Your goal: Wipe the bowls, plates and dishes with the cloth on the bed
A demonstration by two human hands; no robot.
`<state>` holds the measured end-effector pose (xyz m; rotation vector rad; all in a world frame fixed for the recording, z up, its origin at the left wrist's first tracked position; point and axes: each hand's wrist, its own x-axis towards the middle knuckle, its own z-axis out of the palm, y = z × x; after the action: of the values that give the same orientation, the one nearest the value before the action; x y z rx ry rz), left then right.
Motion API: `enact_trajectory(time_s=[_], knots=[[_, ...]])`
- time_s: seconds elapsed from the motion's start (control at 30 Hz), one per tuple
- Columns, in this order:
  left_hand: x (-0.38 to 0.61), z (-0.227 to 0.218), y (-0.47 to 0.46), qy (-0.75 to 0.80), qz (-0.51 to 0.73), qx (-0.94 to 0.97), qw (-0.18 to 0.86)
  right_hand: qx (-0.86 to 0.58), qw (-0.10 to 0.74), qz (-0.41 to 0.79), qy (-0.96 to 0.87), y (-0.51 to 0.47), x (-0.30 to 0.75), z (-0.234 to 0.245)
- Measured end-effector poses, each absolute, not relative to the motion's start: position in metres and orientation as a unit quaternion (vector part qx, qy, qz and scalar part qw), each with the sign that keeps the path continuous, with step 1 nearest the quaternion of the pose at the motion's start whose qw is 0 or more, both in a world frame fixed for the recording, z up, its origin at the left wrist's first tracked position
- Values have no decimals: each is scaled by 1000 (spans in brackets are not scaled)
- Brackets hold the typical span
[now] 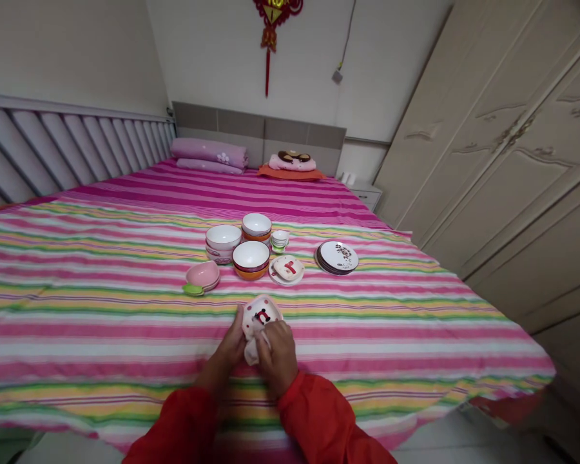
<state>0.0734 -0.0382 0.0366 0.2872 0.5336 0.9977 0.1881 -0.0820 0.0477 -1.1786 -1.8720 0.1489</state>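
Note:
My left hand (pixel 231 343) grips the left edge of a small square plate (pixel 255 309), which has a pink rim, dots and a red and black letter-like print. Over the plate's lower right part, my right hand (pixel 278 353) is closed on a bunched white cloth (pixel 251 351) and presses it against the plate. Part of the cloth hangs below the plate between the hands. Just beyond lies a similar square plate (pixel 289 266) with a red print, resting on another light plate. A pink bowl (pixel 203 274) with a green leaf-shaped handle is to the left.
Stacked white bowls (pixel 223 237), a dark-rimmed bowl (pixel 251 254) on an orange one, more bowls (pixel 256 223) and small cups (pixel 280 237) stand together. Farther right is a stack of round plates (pixel 338 256). All rest on a striped cloth (pixel 415 341) over a bed.

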Motion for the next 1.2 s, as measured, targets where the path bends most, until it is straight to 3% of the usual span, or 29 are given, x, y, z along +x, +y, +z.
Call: enact_trajectory(time_s=[0.1, 0.2, 0.27, 0.5, 0.67, 0.83, 1.07, 1.2], knots=[[75, 37, -36, 245, 495, 131, 823, -498, 517, 66, -693, -66, 199, 63], [76, 36, -34, 267, 490, 126, 820, -491, 504, 104, -703, -43, 205, 63], [75, 34, -33, 285, 483, 125, 819, -481, 494, 144, -710, -35, 204, 51], [75, 38, -39, 300, 495, 133, 805, -538, 589, 271, -539, -70, 185, 1], [92, 32, -55, 355, 559, 137, 737, -477, 630, 451, -416, -89, 181, -3], [101, 13, -82, 380, 570, 223, 694, -445, 650, 497, -365, -86, 196, 7], [92, 42, -105, 434, 459, 303, 714, -437, 563, 409, -570, -85, 244, 48], [100, 70, -107, 482, 486, 375, 625, -397, 519, 301, -695, -88, 246, 65]])
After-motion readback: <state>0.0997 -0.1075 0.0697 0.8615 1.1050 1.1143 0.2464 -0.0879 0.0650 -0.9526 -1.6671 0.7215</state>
